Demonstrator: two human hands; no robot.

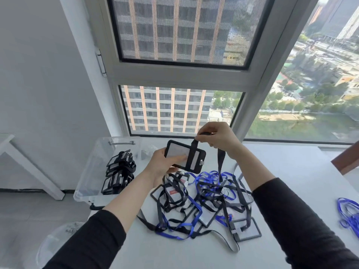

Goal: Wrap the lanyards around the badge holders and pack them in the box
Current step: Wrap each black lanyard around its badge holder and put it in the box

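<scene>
My left hand [164, 165] grips a black badge holder [181, 155] by its left end, held above the table. One band of its black lanyard [220, 164] crosses the holder. My right hand [217, 137] pinches the lanyard just above the holder's top edge, and the strap's free part hangs down into the pile. A tangled pile of black and blue lanyards with badge holders [206, 202] lies on the white table [281, 171]. The clear plastic box [89, 171] stands at the table's left edge with several wrapped badge holders [119, 171] inside.
A loose bunch of blue lanyards [349, 214] lies at the table's right edge. A clear lid [58, 241] sits on the floor at the lower left. A window rises directly behind the table. A white table leg [29, 166] stands at the left.
</scene>
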